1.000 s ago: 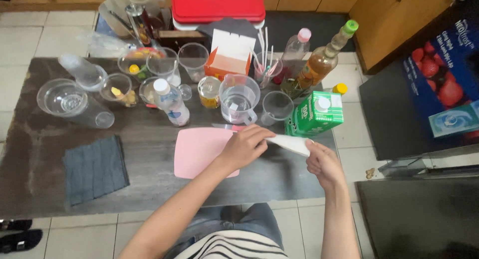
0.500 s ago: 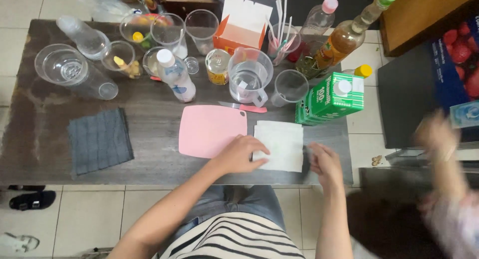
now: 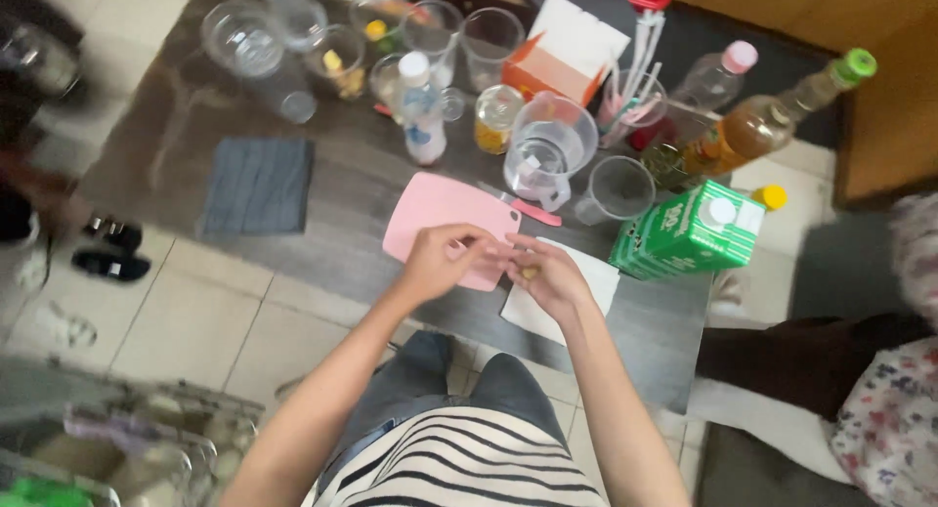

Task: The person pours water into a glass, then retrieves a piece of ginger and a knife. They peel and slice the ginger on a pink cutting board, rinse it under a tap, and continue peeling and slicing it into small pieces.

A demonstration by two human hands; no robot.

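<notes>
A dark worktop (image 3: 322, 209) carries a pink cutting board (image 3: 435, 214) and, just beside it, a white paper napkin (image 3: 586, 277). Above them the left hand (image 3: 445, 263) and right hand (image 3: 547, 277) meet, fingers pinching a small yellowish piece (image 3: 529, 271).

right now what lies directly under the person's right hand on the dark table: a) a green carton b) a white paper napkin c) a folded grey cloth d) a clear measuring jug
b: the right hand hovers over the flat white paper napkin, beside the pink plastic cutting board; the folded grey cloth lies far to the left.
</notes>
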